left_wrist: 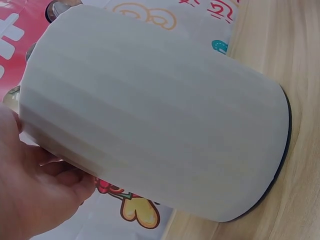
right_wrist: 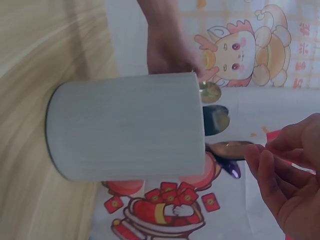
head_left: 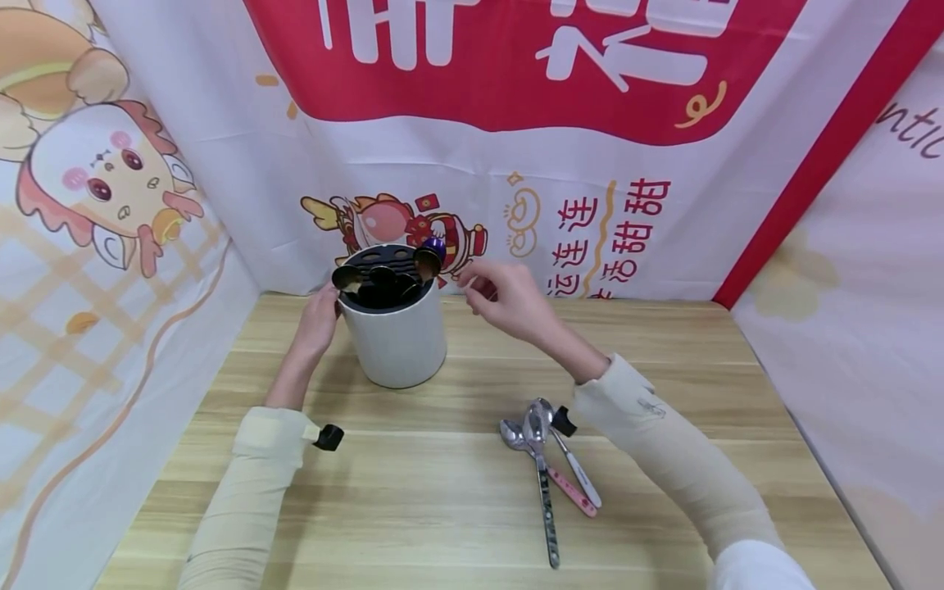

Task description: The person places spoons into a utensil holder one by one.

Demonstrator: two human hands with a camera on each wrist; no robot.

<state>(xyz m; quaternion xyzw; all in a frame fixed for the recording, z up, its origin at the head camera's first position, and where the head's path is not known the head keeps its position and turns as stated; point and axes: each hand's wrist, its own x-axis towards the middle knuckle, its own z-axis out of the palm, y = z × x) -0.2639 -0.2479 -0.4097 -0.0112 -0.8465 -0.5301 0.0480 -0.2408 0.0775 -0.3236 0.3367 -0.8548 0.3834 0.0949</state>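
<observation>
A white cylindrical utensil holder (head_left: pixel 398 344) with a dark slotted top stands upright near the back wall. Several spoons stick out of it bowl-up, among them a gold-toned spoon (head_left: pixel 427 264) and one with a purple-blue bowl (right_wrist: pixel 232 169). My left hand (head_left: pixel 319 315) grips the holder at its left rim, fingers bent against the side in the left wrist view. Just right of the holder is my right hand (head_left: pixel 509 299), raised with loosely bent fingers and nothing held. In the head view a gap separates its fingertips from the nearest spoon.
On the wooden table (head_left: pixel 413 492), front right of the holder, three spoons lie overlapping: one with a dark patterned handle (head_left: pixel 548 516), one with a pink handle (head_left: pixel 571 492) and one with a white handle (head_left: pixel 583 475). Printed cloth (head_left: pixel 642 115) hangs behind and at both sides.
</observation>
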